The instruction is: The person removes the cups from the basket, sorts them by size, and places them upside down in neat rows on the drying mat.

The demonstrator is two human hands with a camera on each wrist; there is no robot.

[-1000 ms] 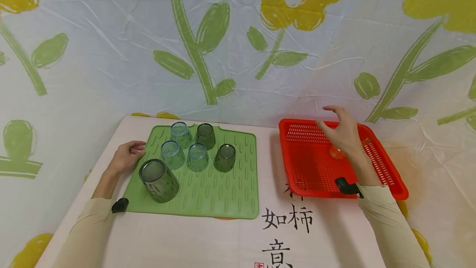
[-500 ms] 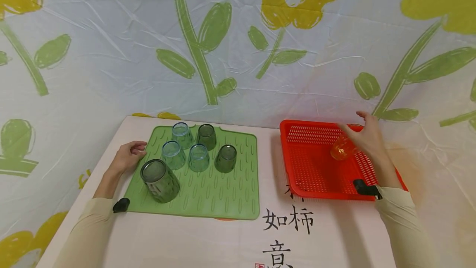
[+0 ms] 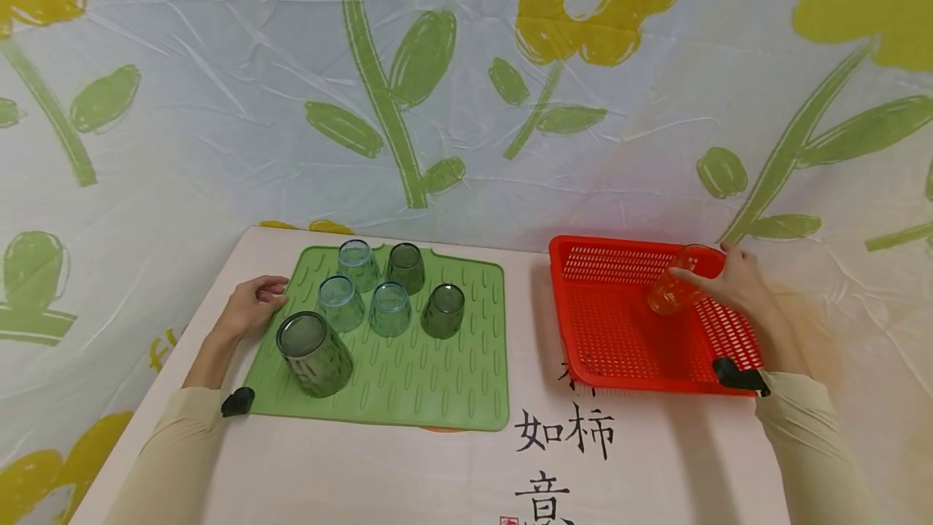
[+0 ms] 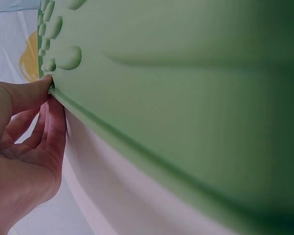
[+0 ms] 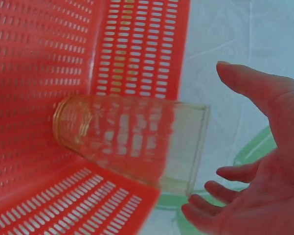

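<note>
My left hand (image 3: 251, 305) is at the left edge of a green drying mat (image 3: 437, 387); in the left wrist view thumb and fingers pinch the mat's rim. Over the right side of a red plastic basket (image 3: 605, 339) is my right hand (image 3: 736, 282), its thumb and fingers spread apart. Nearest to it is a clear amber-tinted drinking glass (image 3: 666, 296), leaning in the basket's back right corner with its mouth above the rim. The right wrist view shows a gap between the glass (image 5: 127, 137) and the thumb, with the lower fingers close to its mouth.
Several upside-down glasses stand on the mat: three blue-tinted ones, including a front blue glass (image 3: 389, 310), two small grey glasses, one a right grey glass (image 3: 442, 312), and a large dark glass (image 3: 317, 355). A flower-printed cloth (image 3: 466, 104) hangs behind the table.
My right hand has moved right across the basket, from left of the glass to beside its mouth, uncovering the glass. The left hand stays at the mat.
</note>
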